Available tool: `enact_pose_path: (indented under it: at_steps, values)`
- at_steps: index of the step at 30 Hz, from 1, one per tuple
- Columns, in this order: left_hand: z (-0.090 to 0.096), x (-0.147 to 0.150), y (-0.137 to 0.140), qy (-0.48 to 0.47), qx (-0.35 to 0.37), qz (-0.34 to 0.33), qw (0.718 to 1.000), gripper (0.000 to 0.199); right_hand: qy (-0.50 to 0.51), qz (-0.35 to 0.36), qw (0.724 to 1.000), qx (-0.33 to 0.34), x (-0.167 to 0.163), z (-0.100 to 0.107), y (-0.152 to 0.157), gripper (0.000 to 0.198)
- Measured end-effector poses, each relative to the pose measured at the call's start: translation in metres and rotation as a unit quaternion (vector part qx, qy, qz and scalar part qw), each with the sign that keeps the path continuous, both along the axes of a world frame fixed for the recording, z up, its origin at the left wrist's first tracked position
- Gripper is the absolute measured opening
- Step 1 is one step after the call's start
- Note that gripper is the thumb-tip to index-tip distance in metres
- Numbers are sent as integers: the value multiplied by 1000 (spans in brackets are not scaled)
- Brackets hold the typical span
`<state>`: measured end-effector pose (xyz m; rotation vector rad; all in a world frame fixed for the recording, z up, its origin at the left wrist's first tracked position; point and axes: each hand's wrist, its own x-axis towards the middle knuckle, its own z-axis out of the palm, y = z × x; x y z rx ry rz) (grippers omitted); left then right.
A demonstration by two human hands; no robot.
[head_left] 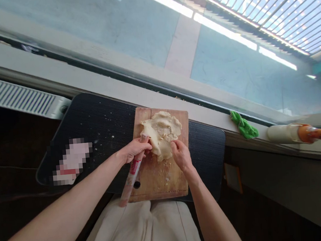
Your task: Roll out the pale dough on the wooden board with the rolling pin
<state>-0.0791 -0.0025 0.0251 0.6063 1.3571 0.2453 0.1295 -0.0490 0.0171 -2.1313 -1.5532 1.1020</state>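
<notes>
The dough [163,126] lies spread, lumpy and ragged-edged, over the 12 o'clock half of the board [178,177], which rests on the black table [104,116]. At the dough's 8 o'clock, the left hand [136,149] is closed round the tube [133,173], which slants down toward 7 o'clock, past the board's edge; whether its fingertips also grip dough, I cannot tell. The right hand [182,155], fingers curled, pinches the dough's edge at 5 o'clock. Crumbs dot the board's 6 o'clock half. At 3 o'clock, a green cloth [243,125] lies near a bottle [282,134].
</notes>
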Motion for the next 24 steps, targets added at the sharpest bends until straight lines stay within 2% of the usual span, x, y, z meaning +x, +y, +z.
enact_pose_path:
  at_steps: [2,3,6,9,11,14,16,18,21,24]
  values:
    - [-1,0,1,-1,16,2,1000,25,-42,-69,997,-15,8,-2,-1,28]
    - [-2,-2,2,2,20,6,1000,27,-54,-76,995,-36,9,-4,0,28]
    - [-1,-6,3,21,23,27,999,31,-81,-36,993,-78,6,-10,7,29]
    - [-1,-8,0,23,27,27,999,30,-94,-16,994,-53,2,-12,14,17]
    - [-4,-9,-4,36,47,4,998,28,-79,-22,996,-39,4,-11,15,16]
    - [-14,-7,-10,158,72,-48,984,22,-85,-35,994,-65,10,-9,12,18]
    - [-22,-7,-12,230,72,-67,968,18,-116,-16,989,-87,14,-7,9,17]
    - [-27,-9,-14,262,80,-77,959,16,-147,18,985,-91,17,-1,10,17]
    - [-24,-15,-18,317,132,-96,934,21,-186,45,980,-53,20,12,24,21]
    - [-15,-17,-18,318,200,-83,923,26,-149,82,985,40,13,18,54,22]
